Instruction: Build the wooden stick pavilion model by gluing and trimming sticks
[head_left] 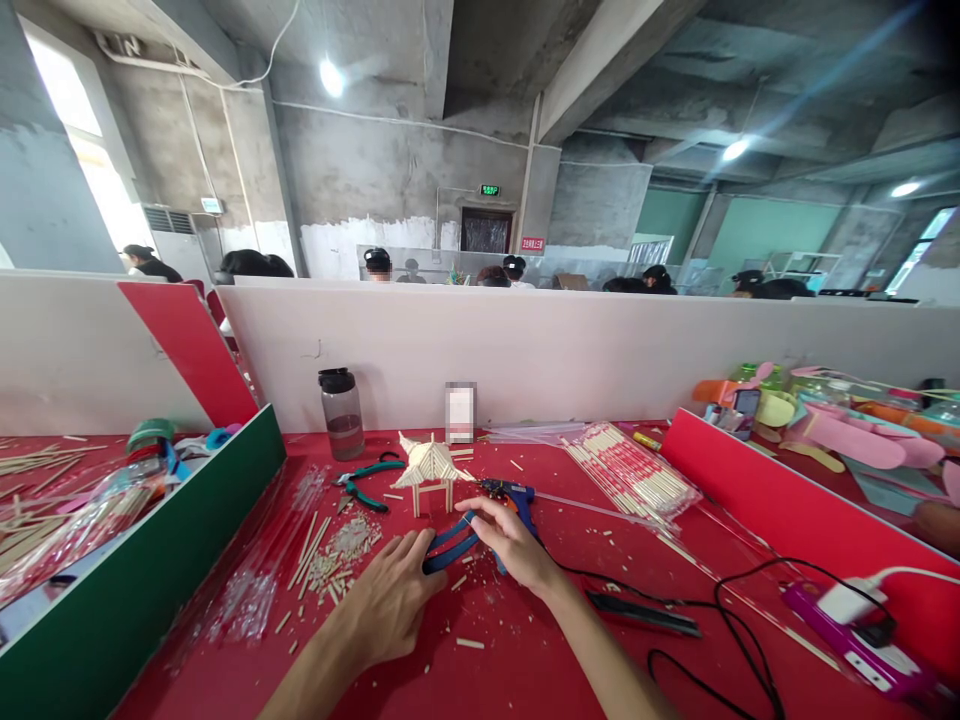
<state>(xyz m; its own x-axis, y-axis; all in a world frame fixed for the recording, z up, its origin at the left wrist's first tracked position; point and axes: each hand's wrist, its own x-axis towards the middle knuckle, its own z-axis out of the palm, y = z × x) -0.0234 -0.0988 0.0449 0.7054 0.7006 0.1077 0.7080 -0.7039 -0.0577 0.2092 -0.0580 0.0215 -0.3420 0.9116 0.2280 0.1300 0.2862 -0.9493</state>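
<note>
Blue-handled pliers (451, 548) lie between my two hands, low in the middle of the red table. My left hand (401, 585) is wrapped round the handle end of the pliers. At their other end, my right hand (510, 540) has its fingers closed near the tip; whatever small thing it may pinch is too small to make out. Just beyond stands a small pavilion model (431, 470) made of wooden sticks, upright on its legs. A blue glue gun (517, 495) rests right of the model, partly behind my right hand.
Green-handled pliers (367, 480), a water bottle (343, 415) and cut stick pieces (345, 550) are at the left. Packs of sticks (630, 470), a black cable and a purple power strip (862, 645) are at the right. Green and red dividers flank the table.
</note>
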